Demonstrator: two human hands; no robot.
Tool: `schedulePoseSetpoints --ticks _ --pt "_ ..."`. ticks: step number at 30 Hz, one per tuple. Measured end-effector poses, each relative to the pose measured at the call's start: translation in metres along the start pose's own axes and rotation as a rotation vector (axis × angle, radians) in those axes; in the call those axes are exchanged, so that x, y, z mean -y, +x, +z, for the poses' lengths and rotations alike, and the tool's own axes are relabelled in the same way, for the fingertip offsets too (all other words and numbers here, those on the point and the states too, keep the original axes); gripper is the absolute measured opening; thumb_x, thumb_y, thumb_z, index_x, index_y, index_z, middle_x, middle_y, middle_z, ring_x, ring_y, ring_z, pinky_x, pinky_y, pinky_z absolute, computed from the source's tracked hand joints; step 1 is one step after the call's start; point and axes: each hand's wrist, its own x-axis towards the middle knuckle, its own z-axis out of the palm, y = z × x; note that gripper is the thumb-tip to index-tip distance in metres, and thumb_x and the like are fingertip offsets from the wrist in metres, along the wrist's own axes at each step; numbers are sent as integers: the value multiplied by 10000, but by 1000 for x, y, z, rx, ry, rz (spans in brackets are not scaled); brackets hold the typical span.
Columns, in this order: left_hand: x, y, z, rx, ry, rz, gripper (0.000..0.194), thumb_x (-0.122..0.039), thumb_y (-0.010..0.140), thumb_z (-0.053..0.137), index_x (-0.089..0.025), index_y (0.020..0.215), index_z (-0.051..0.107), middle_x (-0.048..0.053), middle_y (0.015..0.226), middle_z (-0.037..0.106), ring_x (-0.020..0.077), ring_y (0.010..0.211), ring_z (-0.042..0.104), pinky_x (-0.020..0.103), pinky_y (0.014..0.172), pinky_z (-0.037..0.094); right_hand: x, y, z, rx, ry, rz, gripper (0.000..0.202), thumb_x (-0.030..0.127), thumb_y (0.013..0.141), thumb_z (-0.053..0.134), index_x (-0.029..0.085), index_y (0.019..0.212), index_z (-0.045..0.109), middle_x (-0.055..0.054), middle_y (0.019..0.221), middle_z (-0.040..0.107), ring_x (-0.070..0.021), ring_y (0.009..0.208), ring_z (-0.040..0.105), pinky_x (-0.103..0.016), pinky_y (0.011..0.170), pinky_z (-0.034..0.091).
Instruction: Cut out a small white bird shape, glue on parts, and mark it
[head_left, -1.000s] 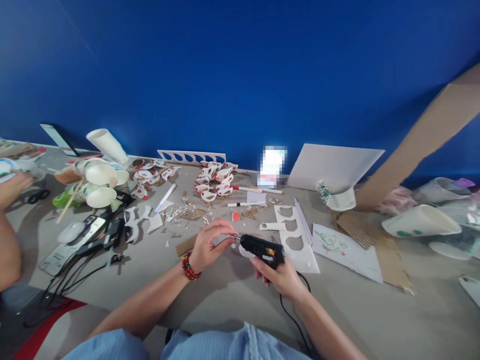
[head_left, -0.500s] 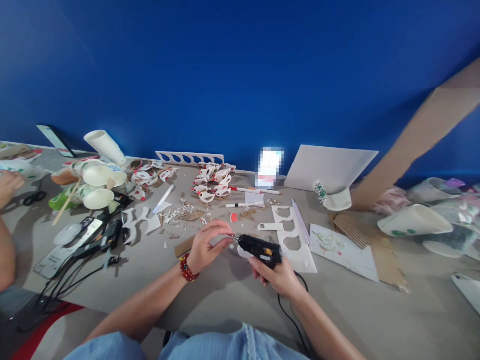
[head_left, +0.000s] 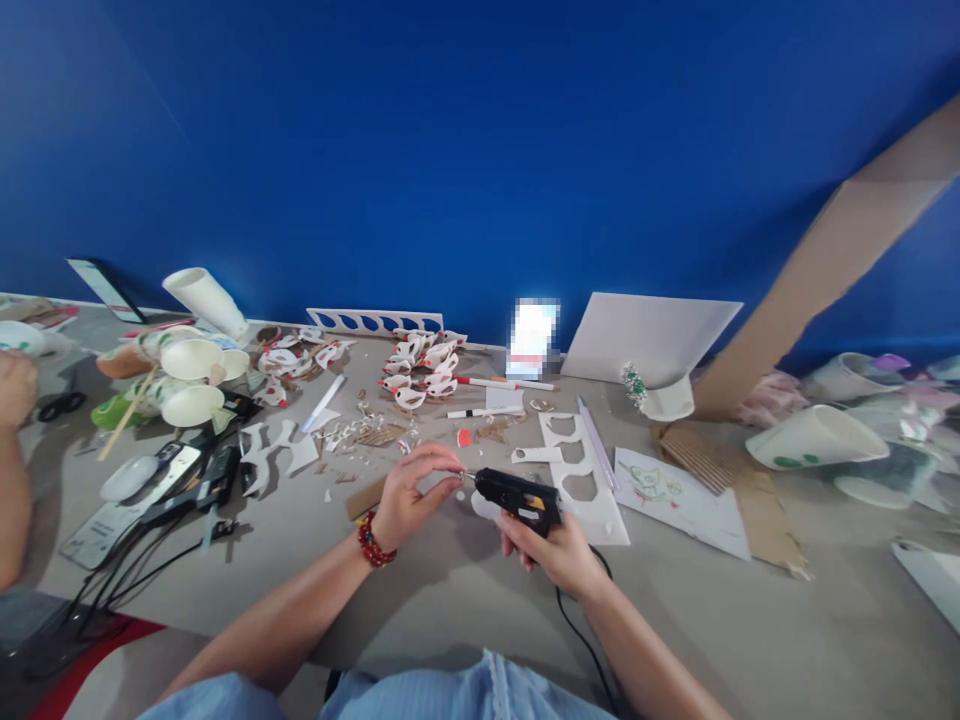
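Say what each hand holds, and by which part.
Right hand: black glue gun, by its handle. Left hand: near the nozzle; can't tell if anything's held.

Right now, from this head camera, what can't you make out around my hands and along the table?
All in the head view:
- What the left hand pinches, if anything: too small.
- The grip of the black glue gun: covered by the right hand.
- The bright screen: pixelated.
- A co-worker's hand: cut off by the picture's edge.

Glue gun point(head_left: 508, 490) black; wall point(head_left: 450, 150) plain blue.
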Motion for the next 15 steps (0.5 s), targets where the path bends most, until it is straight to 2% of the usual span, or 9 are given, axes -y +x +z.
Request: schedulePoseSetpoints --ticks 6,9,15 --pt "-2 0 0 36 -1 -15 131 -262 875 603 -180 926 693 87 930 694 194 903 643 338 826 513 4 -5 -7 172 161 -132 361 491 810 640 149 697 605 -26 609 599 -101 463 503 -232 439 424" --pt "-1 -1 3 43 -29 -14 104 -236 868 611 -184 921 684 81 933 693 187 892 645 324 816 517 7 -5 -6 161 165 -119 338 483 808 646 149 759 627 -20 622 610 -96 470 502 -226 453 430" --pt "3 -5 10 50 -95 -29 79 -216 851 636 -183 912 673 80 934 690 191 897 641 322 815 516 6 -7 2 89 22 -137 279 415 818 658 152 911 644 -29 682 640 -95 517 501 -221 498 451"
